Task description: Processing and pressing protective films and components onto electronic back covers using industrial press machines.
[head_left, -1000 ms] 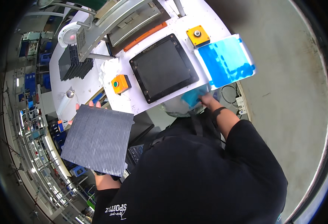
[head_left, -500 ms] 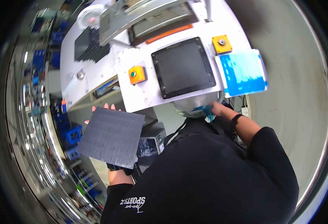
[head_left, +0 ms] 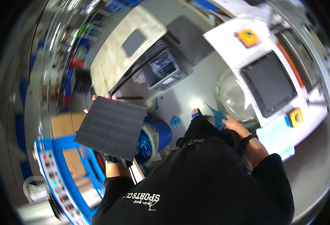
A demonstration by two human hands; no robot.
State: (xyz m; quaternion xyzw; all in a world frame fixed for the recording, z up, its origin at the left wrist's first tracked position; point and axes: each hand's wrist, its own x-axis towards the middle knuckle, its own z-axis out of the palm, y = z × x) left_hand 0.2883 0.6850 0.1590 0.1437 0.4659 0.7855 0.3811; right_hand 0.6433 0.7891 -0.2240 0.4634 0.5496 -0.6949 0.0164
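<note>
A square black ribbed sheet lies flat on my left hand, which supports it from underneath. Only the fingertips show past the sheet's far edge; the palm is hidden. Whether it is one sheet or a thin stack, I cannot tell. My right hand is closed on a piece of blue plastic film that hangs in front of my waist. Near that hand, a clear plastic bag hangs at the edge of the white workbench.
The bench carries a black framed plate, orange button boxes and a pale blue sheet. A worn table stands ahead. A lined blue bin is beyond my left arm; a blue machine is at the left.
My view and body have turned left, so the bench has shifted to the right side. My right hand has drawn the blue film away from the bag; my left still carries the ribbed sheet.
</note>
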